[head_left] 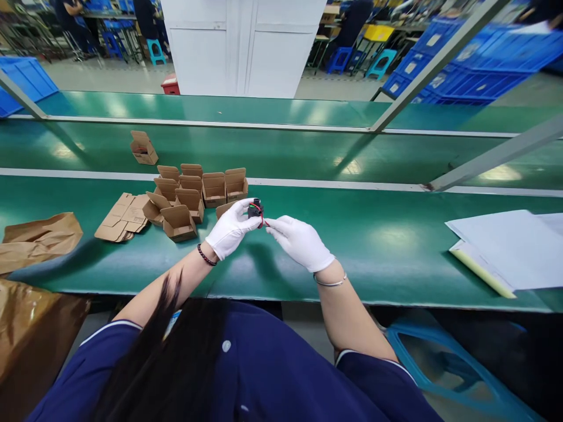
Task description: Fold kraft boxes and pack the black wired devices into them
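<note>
My left hand (231,228), in a white glove, grips a small black part (255,209) with red and black wires. With gloved fingertips pinched together, my right hand (301,240) holds the wire end (265,223) just to the right of that part. Both hands are raised over the green bench. Open small cardboard boxes (179,223) stand grouped to the left of my left hand, and one of them is partly hidden behind it. Flattened cartons (123,217) lie stacked left of the boxes.
A single open box (143,149) with something inside stands on the conveyor (285,149) beyond the white rail. Brown paper (41,240) lies at the left, papers (510,246) at the right. Slanted metal posts (497,153) cross the right side. A blue stool (457,363) is below the bench.
</note>
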The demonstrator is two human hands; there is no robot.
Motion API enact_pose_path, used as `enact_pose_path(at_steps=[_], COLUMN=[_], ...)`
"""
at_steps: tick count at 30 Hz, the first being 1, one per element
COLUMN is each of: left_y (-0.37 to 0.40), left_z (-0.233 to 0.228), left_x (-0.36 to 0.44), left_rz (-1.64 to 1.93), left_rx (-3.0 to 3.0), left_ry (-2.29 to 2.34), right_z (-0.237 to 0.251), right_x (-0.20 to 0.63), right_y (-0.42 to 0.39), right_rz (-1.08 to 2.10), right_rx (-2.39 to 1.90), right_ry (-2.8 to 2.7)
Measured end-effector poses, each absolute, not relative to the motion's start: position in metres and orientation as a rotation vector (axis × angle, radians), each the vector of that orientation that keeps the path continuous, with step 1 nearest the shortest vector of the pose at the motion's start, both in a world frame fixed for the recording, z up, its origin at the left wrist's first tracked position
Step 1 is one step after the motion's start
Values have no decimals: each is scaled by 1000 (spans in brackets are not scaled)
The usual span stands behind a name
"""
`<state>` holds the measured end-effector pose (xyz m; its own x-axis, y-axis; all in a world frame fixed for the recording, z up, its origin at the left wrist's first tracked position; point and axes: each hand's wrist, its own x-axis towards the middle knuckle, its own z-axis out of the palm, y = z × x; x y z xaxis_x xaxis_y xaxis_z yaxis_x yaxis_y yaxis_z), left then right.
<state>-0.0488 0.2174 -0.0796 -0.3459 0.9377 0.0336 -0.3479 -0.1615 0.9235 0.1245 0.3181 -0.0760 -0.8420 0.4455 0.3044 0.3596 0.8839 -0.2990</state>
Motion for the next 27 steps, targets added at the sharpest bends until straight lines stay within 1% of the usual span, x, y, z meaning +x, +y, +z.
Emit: enact_pose_path(at_steps=[4,6,8,9,11,15,17,20,23,25,27], left_y=[221,219,215,213,208,202,201,203,208,209,207], left_z=[-86,-83,-77,-74,-70,-76,-84,-98,-108,-111,-112], left_x=[-52,-51,-47,-45,-41,-41,-41,-39,-34,-30,-30], left_rz=[1627,1487,1293,1216,1167,1362,1474,1667,1841,1858,1790], left_rx=[1044,1270,1500,1585,1650,1484,1408,1311,1223,1275,1414], left_ry=[1470,1711,1830,1824,1724,1423,1318,1325,1484,1668,1873], right_z=[-47,-31,-21,-19,-23,-48,-61,-77,-87,-94,-101], right_x=[141,139,132,127,116,106,107,109,104,95,87], right_y=[298,295,299,304,317,333,329,311,288,275,268], right_rz=[72,31,82,158,429,1167,1373,1455,1468,1469,1503], right_rx=[-561,-538,-542,-555,-585,-660,-699,-689,-635,-678,-739], right_ry=[-2727,-2740,-2719,-2689,-2599,-2279,-2109,-1962,-1870,-1780,-1689])
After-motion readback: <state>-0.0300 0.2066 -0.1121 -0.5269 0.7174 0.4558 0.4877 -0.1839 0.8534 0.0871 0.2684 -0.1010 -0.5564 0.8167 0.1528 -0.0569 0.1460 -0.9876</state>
